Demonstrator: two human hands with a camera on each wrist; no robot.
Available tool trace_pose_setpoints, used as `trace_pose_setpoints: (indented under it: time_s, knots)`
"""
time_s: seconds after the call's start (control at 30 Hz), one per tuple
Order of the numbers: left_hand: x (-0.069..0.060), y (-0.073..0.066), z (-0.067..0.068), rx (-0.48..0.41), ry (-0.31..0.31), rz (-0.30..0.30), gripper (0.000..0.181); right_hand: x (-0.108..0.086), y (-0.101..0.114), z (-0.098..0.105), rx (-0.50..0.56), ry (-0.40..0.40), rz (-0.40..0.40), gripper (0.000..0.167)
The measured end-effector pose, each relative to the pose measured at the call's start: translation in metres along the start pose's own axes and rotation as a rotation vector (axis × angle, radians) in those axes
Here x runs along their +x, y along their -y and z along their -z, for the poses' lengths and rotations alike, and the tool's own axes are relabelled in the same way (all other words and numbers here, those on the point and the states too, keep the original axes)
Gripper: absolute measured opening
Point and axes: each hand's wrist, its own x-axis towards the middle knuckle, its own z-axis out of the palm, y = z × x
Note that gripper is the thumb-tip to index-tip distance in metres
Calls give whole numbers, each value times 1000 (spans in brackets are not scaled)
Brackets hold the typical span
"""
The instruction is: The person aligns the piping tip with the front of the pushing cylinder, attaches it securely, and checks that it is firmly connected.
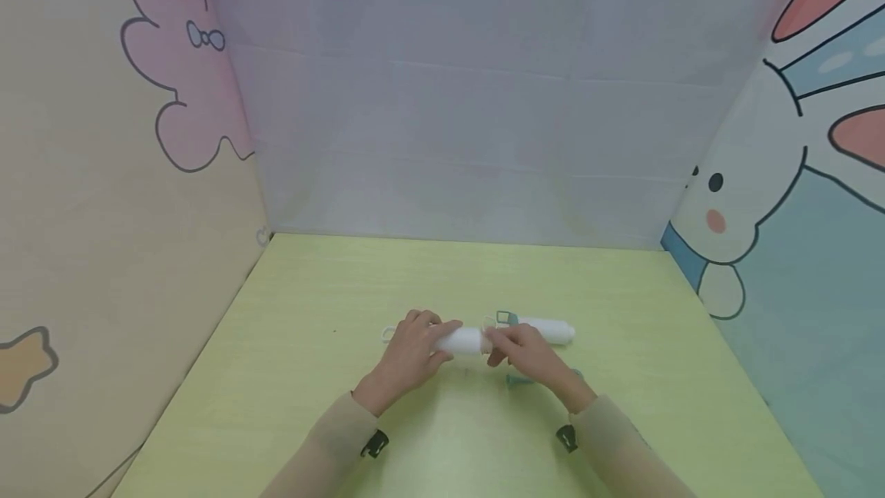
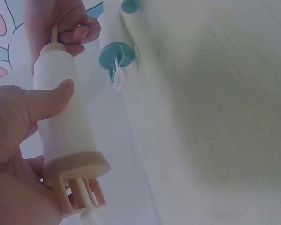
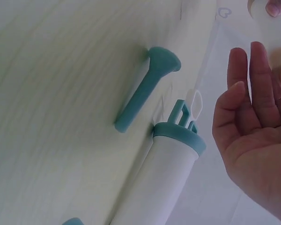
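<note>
Near the middle of the pale green table (image 1: 249, 406), head view: the left hand (image 1: 412, 350) grips a white tube (image 1: 459, 340); the right forearm (image 1: 577, 392) partly covers a teal rod (image 1: 520, 380). Left wrist view: the right hand (image 2: 63, 21) adjoins the tube's beige nozzle (image 2: 54, 47); whether it pinches cannot be determined. Right wrist view: a second tube (image 3: 154, 183) with a teal collar (image 3: 180, 136) lies beside the rod.

No readable text, label, brand, number or written sign anywhere across the three views.
</note>
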Motion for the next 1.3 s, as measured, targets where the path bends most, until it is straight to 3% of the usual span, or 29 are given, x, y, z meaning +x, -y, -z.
trace_pose_setpoints:
  time_s: [0.1, 0.27, 0.53, 0.67, 0.87, 1.03, 1.17, 1.3]
  knots:
    - [0, -1, 0, -15, -10, -10, 47, 1, -1, 0, -49, -22, 0, 54]
    - [-1, -1, 0, -21, -29, -26, 47, 2, -1, 0, -72, -47, -8, 54]
    - [-1, -1, -2, -5, -17, -22, 48, 3, 11, 2, 217, -127, -15, 23]
    - [1, -1, -2, -9, -16, -16, 48, -2, 24, 5, 272, -128, 14, 20]
    - [3, 1, -3, 0, -13, -14, 48, -2, 12, 6, 273, -94, 32, 18]
    - [3, 2, -3, 15, -14, -12, 47, -2, 2, 6, 266, -48, 51, 29]
    - [3, 1, -2, 20, -19, -15, 48, -6, 14, 10, 257, -9, 73, 26]
    - [3, 0, -1, 21, -21, -14, 48, -12, 35, 15, 131, 15, 46, 19]
